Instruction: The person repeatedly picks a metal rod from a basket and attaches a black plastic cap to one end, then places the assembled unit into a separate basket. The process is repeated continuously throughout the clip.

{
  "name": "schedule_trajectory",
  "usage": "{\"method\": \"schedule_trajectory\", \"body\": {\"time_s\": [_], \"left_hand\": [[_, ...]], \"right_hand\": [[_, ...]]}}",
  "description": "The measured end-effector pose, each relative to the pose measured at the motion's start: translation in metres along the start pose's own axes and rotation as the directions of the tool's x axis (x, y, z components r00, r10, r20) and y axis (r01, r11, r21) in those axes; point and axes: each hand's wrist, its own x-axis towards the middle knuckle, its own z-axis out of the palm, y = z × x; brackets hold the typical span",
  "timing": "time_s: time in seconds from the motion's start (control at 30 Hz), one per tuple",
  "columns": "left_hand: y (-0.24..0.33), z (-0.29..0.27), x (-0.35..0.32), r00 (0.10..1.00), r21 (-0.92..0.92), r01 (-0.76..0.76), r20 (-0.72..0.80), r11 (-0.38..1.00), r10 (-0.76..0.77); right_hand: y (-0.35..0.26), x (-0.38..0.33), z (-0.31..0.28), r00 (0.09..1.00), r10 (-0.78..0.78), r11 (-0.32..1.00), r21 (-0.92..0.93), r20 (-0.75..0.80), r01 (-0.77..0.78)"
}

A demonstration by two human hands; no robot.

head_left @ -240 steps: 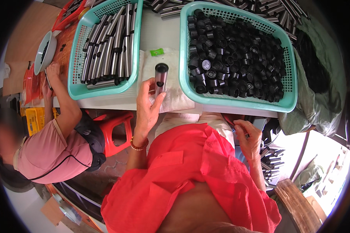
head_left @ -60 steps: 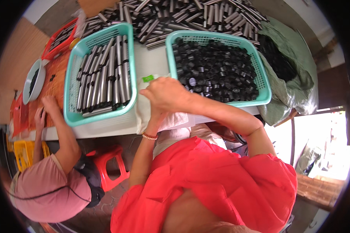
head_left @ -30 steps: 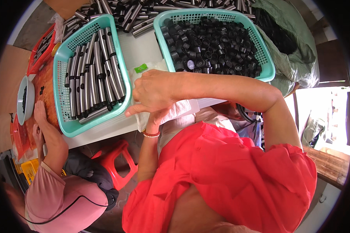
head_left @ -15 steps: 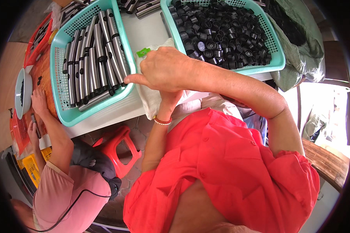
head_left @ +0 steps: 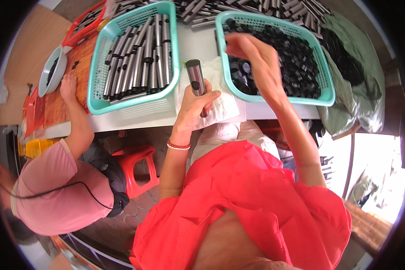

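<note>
Cap basket (head_left: 329,92), teal, perforated: set on the white surface (head_left: 202,42), filled with black caps (head_left: 297,63).

Metal tube (head_left: 195,72), single, silver, dark at the top end: held just left of the cap basket, nearly upright, its top tipped slightly leftward.

Left hand (head_left: 194,102), beaded bracelet at the wrist: found left of the cap basket, closed around the lower part of the metal tube, with the thumb laid across its front.

Right hand (head_left: 258,63): raised over the left part of the cap basket, fingers bent, drawn together and pointed left; somewhat blurred. Whether anything was pinched, or any cap touched, could not be told.

White cloth (head_left: 227,108): spread left of the cap basket, below the left hand.

Tube basket (head_left: 174,54), teal: placed left of the cap basket and apart from it, stocked with similar tubes (head_left: 139,63).

Loose tube pile (head_left: 297,11): heaped behind the cap basket.

Green sack (head_left: 364,85): stood immediately right of the cap basket.
</note>
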Motion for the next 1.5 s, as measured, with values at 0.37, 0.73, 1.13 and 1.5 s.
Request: {"method": "schedule_trajectory", "body": {"time_s": [0.37,0.73,1.13,1.5], "left_hand": [[0.040,-0.043,-0.031,0.993,-0.304,0.019,0.119,0.953,0.018],[0.111,-0.181,0.017,0.821,0.359,0.040,-0.543,0.933,0.174],[0.104,-0.152,0.073,0.715,0.984,0.012,-0.131,0.175,0.686],[0.016,0.241,-0.007,0.508,0.198,-0.547,0.851,0.813,0.134]], "right_hand": [[0.051,-0.103,0.046,0.805,-0.189,0.721,-0.477,0.562,0.503],[0.109,-0.090,0.107,0.951,-0.065,0.664,-0.698,0.301,0.267],[0.036,-0.130,-0.032,0.949,-0.185,0.934,-0.256,0.255,0.251],[0.091,0.048,-0.192,0.722,-0.459,0.711,-0.702,-0.517,-0.051]]}}
